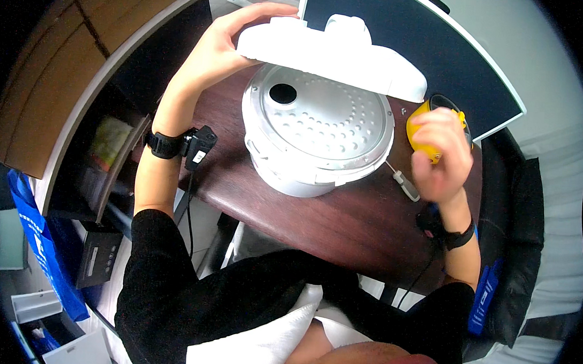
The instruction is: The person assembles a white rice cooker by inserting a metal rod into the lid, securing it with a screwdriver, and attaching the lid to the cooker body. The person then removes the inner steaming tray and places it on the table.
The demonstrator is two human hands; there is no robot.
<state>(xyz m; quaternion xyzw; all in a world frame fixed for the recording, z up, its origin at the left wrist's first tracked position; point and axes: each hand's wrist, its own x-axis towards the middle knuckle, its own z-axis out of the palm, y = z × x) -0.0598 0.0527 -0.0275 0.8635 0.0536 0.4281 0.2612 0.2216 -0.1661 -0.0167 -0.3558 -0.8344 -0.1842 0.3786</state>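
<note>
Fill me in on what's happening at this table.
A person's left hand holds a white cover tilted up at the back of a round white appliance, exposing its dimpled metal top. The right hand is blurred beside a yellow object; whether it holds anything is unclear. A screwdriver lies on the table.
</note>
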